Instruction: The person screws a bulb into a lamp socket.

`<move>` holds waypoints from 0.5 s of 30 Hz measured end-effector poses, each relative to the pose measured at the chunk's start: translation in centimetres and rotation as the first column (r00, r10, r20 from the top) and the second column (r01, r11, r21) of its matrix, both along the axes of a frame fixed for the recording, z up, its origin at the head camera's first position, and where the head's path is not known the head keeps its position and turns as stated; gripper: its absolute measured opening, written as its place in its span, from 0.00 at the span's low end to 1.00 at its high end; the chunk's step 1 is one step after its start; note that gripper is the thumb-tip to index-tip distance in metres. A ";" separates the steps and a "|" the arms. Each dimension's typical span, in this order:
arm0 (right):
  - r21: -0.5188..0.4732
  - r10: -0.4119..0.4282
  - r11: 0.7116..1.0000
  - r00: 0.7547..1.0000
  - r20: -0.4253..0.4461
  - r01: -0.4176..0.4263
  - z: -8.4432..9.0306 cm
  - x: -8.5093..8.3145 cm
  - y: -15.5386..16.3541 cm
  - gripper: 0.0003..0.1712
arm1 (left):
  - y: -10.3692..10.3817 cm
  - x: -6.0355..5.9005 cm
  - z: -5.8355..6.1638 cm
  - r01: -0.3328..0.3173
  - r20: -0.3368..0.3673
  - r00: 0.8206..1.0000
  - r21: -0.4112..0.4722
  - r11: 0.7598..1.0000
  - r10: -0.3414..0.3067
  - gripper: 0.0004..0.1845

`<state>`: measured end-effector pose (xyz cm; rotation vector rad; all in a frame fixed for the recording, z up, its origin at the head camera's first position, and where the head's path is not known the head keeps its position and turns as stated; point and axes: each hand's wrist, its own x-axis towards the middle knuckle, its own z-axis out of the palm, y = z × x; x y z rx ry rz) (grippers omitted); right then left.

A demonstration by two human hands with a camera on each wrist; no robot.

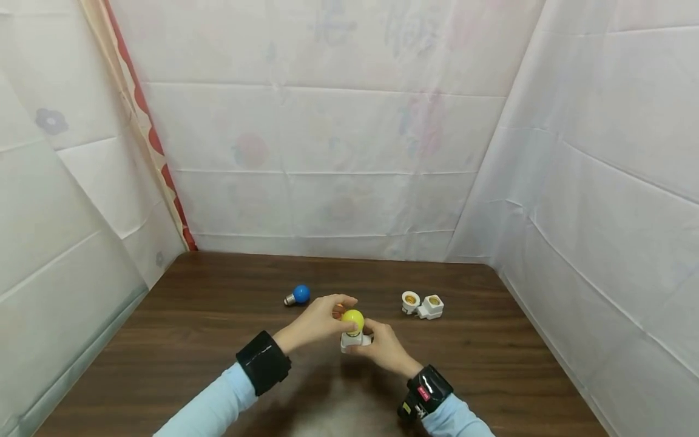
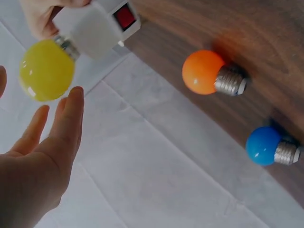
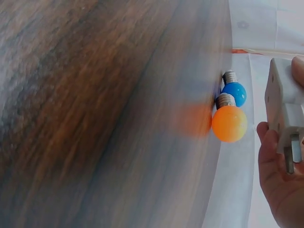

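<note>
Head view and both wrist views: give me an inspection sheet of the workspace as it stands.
Surface: dark wood-grain table, bare in front.
Job's things: yellow bulb seated in a white plug-in socket adapter with a red switch, held above the table.
Clutter: blue bulb and orange bulb lying on the table, metal bases showing; two empty white sockets to the right.
Hands: right hand grips the adapter; left hand is at the yellow bulb, fingers straight in the left wrist view, contact unclear.
Cables: nothing seen.
Surroundings: white sheeting on three sides, red-edged strip at the left corner.
</note>
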<state>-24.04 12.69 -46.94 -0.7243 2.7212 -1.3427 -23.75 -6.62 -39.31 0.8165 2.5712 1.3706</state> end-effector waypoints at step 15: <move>-0.005 0.026 1.000 1.000 0.011 -0.026 0.0 0.0 0.1 0.26 | 0.9 0.0 0.4 -0.039 -0.175 0.984 -0.170 0.985 0.009 0.13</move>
